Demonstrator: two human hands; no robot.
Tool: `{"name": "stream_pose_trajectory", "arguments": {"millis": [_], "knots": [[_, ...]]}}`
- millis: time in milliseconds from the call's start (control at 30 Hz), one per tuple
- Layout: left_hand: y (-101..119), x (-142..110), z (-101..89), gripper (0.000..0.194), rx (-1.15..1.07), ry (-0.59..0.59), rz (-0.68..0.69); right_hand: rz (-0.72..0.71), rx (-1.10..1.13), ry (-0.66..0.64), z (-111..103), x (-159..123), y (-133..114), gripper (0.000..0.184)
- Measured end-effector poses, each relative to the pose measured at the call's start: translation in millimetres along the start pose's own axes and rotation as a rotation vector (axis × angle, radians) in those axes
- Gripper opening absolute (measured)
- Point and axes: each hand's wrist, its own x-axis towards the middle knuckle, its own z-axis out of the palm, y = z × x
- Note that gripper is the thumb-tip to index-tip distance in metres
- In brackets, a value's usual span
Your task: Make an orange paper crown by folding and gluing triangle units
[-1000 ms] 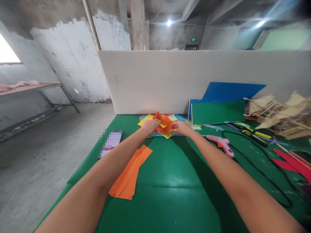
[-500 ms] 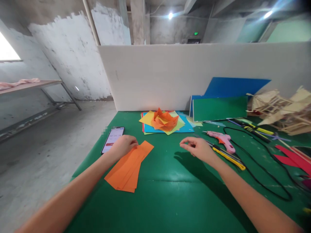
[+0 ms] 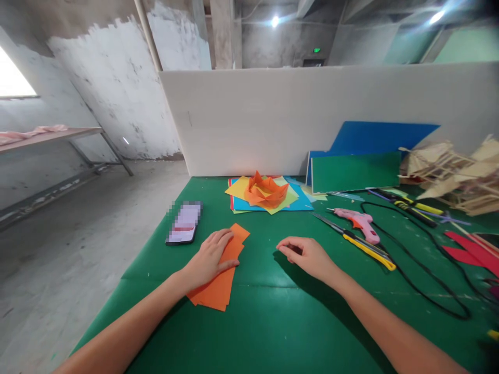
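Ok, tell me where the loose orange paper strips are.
In the head view, the orange paper strips lie left of centre on the green table, under the left hand and right of the phone.

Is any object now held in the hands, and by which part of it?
Nothing is visibly gripped: the left hand lies spread on the orange papers; the right hand, curled, shows nothing in it.

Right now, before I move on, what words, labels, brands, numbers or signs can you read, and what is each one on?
None can be read.
Phone: screen blocked out by pixels, unreadable.
Green lit sign at the back: too small to read.
Glue gun and yellow-handled knife: no lettering can be made out.
Orange paper: no writing visible on the part that shows.
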Motion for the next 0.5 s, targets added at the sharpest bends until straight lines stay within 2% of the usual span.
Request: {"name": "stream_pose_trajectory", "arguments": {"millis": [100, 200, 267, 333, 500], "knots": [[8.2, -2.0, -0.8, 0.062, -0.044, 0.007, 0.025, -0.132, -0.099, 0.055, 9.1, 9.7, -2.2, 0.036], [7.7, -11.4, -1.0, 0.072, 0.072, 0.073, -0.119, -0.197, -0.172, -0.039, 23.1, 25.7, -8.1, 0.058], [5.2, -22.0, 3.1, 0.089, 0.130, 0.028, -0.210, -0.231, -0.189, -0.097, 36.3, 38.4, -14.7, 0.067], [4.0, -32.1, 9.9, 0.100, 0.162, -0.028, -0.210, -0.266, -0.159, -0.111, 50.7, 49.8, -23.7, 0.066], [8.6, -37.2, 23.6, 0.095, 0.169, 0.043, -0.154, -0.302, 0.067, -0.110, 71.5, 58.4, -46.7, 0.059]]}}
